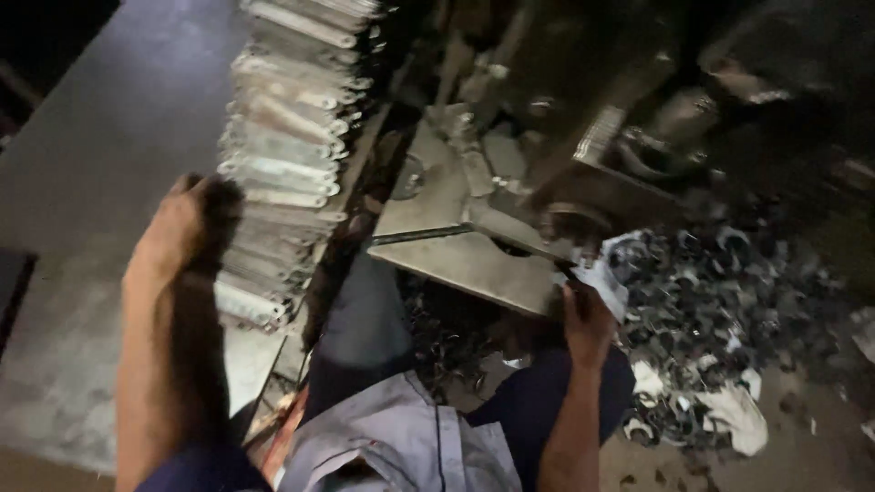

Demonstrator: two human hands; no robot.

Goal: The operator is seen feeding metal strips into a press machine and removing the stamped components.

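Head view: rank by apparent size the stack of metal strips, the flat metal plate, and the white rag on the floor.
1. Stack of metal strips, touched by the left hand.
2. Flat metal plate, near the right hand.
3. White rag.
The stack's nearness to the camera may exaggerate it.

the long row of stacked grey metal strips blocks the middle. the flat grey table top left of it is open. the dark heap of scrap rings crowds the right.
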